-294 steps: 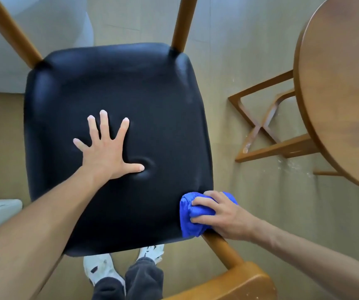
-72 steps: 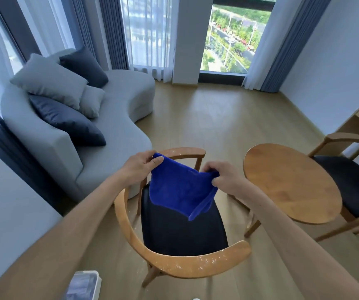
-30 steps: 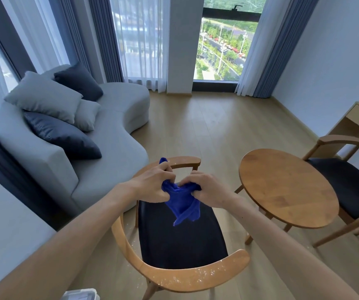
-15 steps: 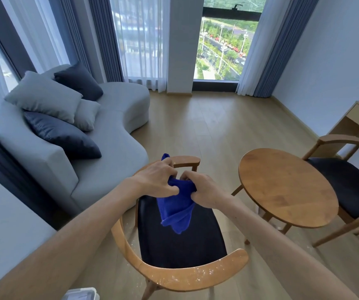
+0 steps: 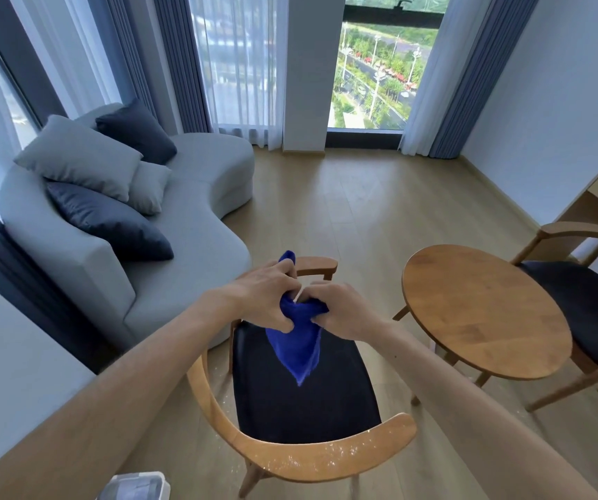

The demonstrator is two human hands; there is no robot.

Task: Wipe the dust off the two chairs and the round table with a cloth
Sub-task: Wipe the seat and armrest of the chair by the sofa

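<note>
Both hands are clenching the blue cloth (image 5: 299, 341) in the air above the near chair (image 5: 301, 402): the left hand (image 5: 266, 295) is curling its fingers tight round the bunched upper part, and the right hand (image 5: 340, 310) is pinching the fabric just beside it. A pointed tail is hanging over the black seat, with the round surface (image 5: 485, 312) to the right and the far chair (image 5: 586, 312) beyond it.

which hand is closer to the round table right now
Right. The right hand holds the blue cloth above the near chair's seat, just left of the round table. The left hand grips the cloth farther left.
</note>
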